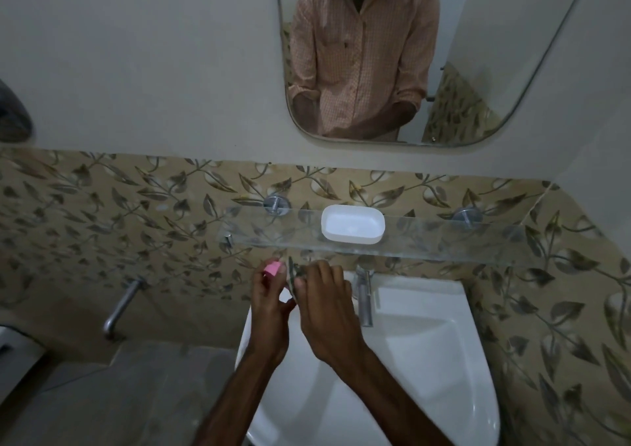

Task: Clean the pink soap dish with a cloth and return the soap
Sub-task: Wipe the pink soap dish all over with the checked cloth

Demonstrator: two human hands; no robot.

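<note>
My left hand (269, 304) is closed around the pink soap dish (272, 268), held above the back left rim of the sink. Only a small pink corner shows past my fingers. My right hand (326, 304) grips a greyish patterned cloth (293, 273) and presses it against the pink piece. The two hands touch each other. A white oval tray (353, 224) sits empty on the glass shelf (444, 244) above my hands. No soap bar is visible.
The white washbasin (426, 360) lies below my hands, with a chrome tap (364, 297) just to the right of them. A second chrome tap (123, 304) juts from the leaf-patterned tiles at the left. A mirror (409, 53) hangs above the shelf.
</note>
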